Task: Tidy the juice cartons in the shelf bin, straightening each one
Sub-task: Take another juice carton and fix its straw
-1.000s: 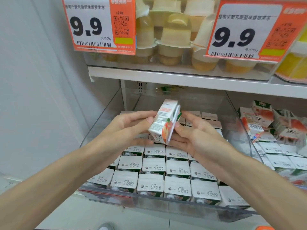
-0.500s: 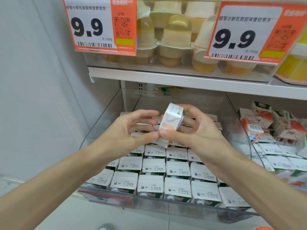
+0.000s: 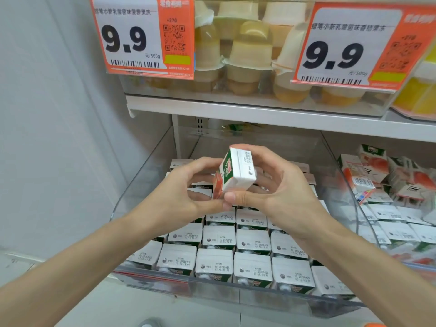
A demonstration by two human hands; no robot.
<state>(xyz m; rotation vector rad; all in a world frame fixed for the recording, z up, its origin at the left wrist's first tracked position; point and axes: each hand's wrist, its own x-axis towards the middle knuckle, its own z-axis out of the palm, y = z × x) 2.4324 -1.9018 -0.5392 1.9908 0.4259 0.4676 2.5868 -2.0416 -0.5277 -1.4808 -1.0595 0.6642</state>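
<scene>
While the left hand (image 3: 186,194) and right hand (image 3: 283,192) both grip it, the juice carton (image 3: 236,175) hangs mid-frame above the shelf bin (image 3: 238,296), long axis tilted down-left, white top up-right; judged to need uprighting over the standing cartons (image 3: 252,241).

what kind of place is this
Most likely a grocery or snack shop: orange-and-white price tags reading 9.9 hang up top, a clear plastic shelf bin holds rows of small white-topped juice cartons, and pale yellow jelly cups are stacked above.
</scene>
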